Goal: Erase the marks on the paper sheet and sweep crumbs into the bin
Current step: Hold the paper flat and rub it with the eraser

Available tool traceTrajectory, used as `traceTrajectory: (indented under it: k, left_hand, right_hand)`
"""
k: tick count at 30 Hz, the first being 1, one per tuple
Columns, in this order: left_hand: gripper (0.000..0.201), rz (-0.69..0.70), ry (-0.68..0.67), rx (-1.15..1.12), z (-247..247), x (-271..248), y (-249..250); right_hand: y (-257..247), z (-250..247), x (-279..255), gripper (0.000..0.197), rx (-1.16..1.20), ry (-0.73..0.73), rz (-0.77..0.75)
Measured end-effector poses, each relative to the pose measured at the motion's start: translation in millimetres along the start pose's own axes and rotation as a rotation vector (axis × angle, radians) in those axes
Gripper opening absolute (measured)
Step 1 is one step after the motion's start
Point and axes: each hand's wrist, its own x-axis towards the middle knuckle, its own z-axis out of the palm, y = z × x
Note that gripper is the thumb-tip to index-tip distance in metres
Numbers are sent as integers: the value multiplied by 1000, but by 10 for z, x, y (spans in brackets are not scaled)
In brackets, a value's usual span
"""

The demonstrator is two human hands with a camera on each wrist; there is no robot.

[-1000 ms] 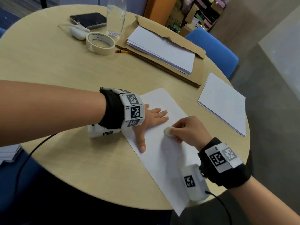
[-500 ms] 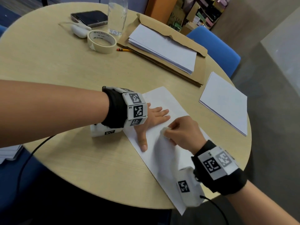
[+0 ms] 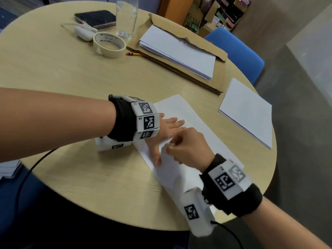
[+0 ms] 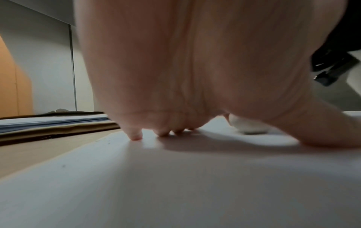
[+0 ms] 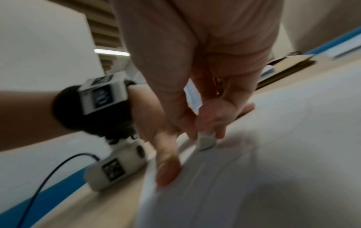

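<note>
Rubbing on, the right hand (image 3: 186,148) pinches the white eraser (image 5: 206,141), now shifted toward frame centre; left hand (image 3: 166,130) stays flat, pinning the paper sheet (image 3: 194,121). Erasing continues; sweeping waits.

Little can be read. The tape roll (image 3: 109,44) has dark print along its inner core, too small to make out. A brown box (image 3: 192,18) on the shelf behind the surface shows faint letters that look like "ECO". The wrist bands (image 3: 146,119) carry black-and-white square code markers, each with a tiny numeral beside it, not legible.
</note>
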Motion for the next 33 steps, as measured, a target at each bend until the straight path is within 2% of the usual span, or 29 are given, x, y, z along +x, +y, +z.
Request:
traceTrajectory:
  k: [2, 5, 8, 10, 13, 18, 20, 23, 26, 27, 31, 33]
  left_hand:
    - [132, 0, -13, -12, -8, -5, -1]
    - [130, -12, -22, -27, -11, -11, 10]
    - [130, -16, -11, -30, -3, -17, 19]
    - [132, -14, -2, -31, -1, -21, 15]
    - [131, -23, 9, -33, -6, -45, 31]
    - [130, -42, -5, 0, 20, -129, 34]
    - [134, -35, -24, -7, 25, -138, 32]
    - [138, -34, -39, -6, 22, -117, 37]
    - [138, -36, -54, -6, 26, -106, 37]
    - [138, -36, -54, -18, 24, -104, 37]
    - [138, -26, -49, -22, 20, -97, 42]
    - [138, -31, -49, -21, 32, -95, 33]
  right_hand:
    - [103, -123, 23, 21, 18, -10, 75]
    - [244, -264, 33, 19, -2, 55, 167]
    - [138, -158, 1, 20, -50, 81, 88]
    - [39, -54, -29, 18, -50, 22, 2]
    - [102, -125, 32, 18, -6, -54, 27]
    - [267, -305, 182, 17, 5, 115, 90]
    - [176, -209, 119, 14, -2, 70, 19]
    - [23, -33, -104, 11, -45, -113, -123]
    - [24, -109, -100, 7, 5, -287, -110]
    - [52, -164, -35, 8, 37, -285, -87]
    - [127, -210, 151, 14, 108, -49, -23]
    - [111, -90, 29, 16, 66, -64, -66]
